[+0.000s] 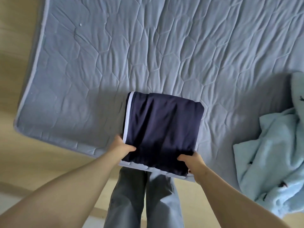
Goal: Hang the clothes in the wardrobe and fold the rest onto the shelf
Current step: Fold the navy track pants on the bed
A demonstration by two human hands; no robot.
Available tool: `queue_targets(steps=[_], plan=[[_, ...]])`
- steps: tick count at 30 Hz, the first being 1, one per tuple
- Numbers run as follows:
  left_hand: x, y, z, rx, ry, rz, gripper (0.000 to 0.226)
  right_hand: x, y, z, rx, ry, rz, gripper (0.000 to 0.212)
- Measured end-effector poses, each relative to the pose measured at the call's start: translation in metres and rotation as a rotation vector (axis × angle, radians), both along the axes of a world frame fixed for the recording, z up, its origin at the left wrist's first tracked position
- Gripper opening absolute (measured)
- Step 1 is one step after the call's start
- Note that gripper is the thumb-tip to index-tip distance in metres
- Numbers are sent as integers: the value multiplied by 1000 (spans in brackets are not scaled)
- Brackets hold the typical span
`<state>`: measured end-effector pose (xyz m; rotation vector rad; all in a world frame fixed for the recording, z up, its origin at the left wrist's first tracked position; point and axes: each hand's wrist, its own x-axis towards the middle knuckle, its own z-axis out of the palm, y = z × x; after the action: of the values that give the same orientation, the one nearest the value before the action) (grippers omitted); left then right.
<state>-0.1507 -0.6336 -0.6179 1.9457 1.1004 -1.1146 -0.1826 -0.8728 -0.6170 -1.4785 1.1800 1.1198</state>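
Observation:
A folded navy garment with a white stripe down its left edge lies at the near edge of the blue quilted mattress. My left hand grips its near left corner, thumb on top. At the near right corner, my right hand pinches the cloth with the thumb over the fold and the fingers underneath.
A light blue fleecy garment lies crumpled on the right side of the mattress. The mattress corner sits at the left, with pale wooden floor around it. My legs in grey trousers stand against the mattress edge.

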Motion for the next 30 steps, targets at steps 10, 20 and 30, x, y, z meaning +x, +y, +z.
queue_targets(steps=[10, 20, 30], plan=[[27, -3, -33, -371, -293, 433, 47, 16, 15, -35, -37, -243, -452, 54], [49, -10, -47, -188, -394, 530, 21, 43, 13, -46, -95, -287, -472, 6], [78, 5, -50, -243, -106, 320, 65, 61, 8, -44, 15, -174, -385, 34]])
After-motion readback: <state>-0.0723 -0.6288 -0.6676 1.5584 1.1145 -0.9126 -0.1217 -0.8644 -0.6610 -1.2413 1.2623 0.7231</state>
